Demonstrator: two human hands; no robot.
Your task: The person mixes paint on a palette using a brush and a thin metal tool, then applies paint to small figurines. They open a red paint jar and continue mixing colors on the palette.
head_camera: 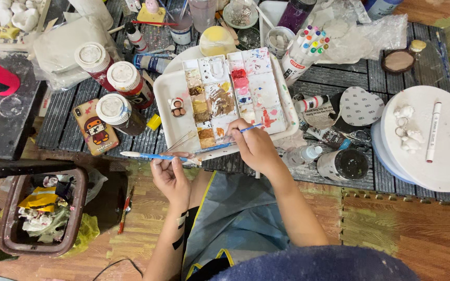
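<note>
My left hand (170, 174) holds a blue-handled paintbrush (147, 155) that lies across the fingers, its white tip pointing left. My right hand (253, 145) grips a second thin blue brush (220, 146), angled down to the left over the near edge of a white paint palette (235, 91). The palette's wells hold brown, ochre, red and pink paint. It rests on a white tray (165, 96), where a small painted figure (177, 106) sits to the left of the wells.
Three white-capped paint bottles (114, 86) and a phone in a cartoon case (96, 127) lie left of the tray. A cup of markers (303, 49) stands behind. A round white board (433, 138) with small white pieces and a marker sits right. A bin (40, 208) is on the floor, left.
</note>
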